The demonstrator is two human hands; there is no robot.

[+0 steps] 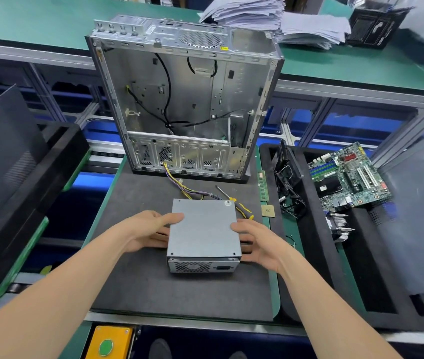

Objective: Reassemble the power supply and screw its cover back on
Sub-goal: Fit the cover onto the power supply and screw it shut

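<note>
A grey metal power supply [203, 229] lies on the dark mat [138, 281] in front of me, its cover on top and its vented fan face toward me. My left hand [148, 229] grips its left side, thumb on the top edge. My right hand [257, 242] grips its right side the same way. A bundle of coloured wires [185, 189] runs from the unit's far end toward the case. A yellow-handled screwdriver [234, 202] lies just beyond the unit's far right corner.
An empty computer case [187, 99] stands open at the mat's far end. A RAM stick [263, 186] and a CPU chip [268, 211] lie at the mat's right edge. A black tray [317, 229] on the right holds a motherboard [348, 174], cables and a heatsink. A dark side panel [6, 161] leans at left.
</note>
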